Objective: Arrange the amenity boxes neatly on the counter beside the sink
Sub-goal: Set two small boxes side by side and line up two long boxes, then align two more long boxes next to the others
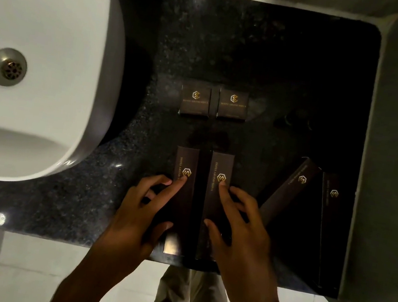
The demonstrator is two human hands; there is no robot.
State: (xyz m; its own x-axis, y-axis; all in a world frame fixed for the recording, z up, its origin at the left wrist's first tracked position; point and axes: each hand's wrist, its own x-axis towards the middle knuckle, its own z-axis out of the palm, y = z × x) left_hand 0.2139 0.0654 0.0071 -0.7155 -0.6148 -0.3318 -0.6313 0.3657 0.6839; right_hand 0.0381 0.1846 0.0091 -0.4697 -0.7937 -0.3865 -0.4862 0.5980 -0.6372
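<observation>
Two long dark brown boxes with gold logos lie side by side near the front edge of the black granite counter [257, 56]. My left hand [143, 209] rests on the left long box [187, 159], fingers around its sides. My right hand [236, 220] grips the right long box [222, 164] the same way. Two small square boxes [195, 101] [232, 104] sit in a row behind them. A third long box [289, 189] lies tilted to the right. A fourth long box [327, 220] lies along the counter's right edge.
A white basin [53, 53] with a metal drain [7, 67] fills the left side. A grey wall [397, 153] bounds the counter on the right. White floor tiles [23, 267] and my trouser legs show below the counter's front edge.
</observation>
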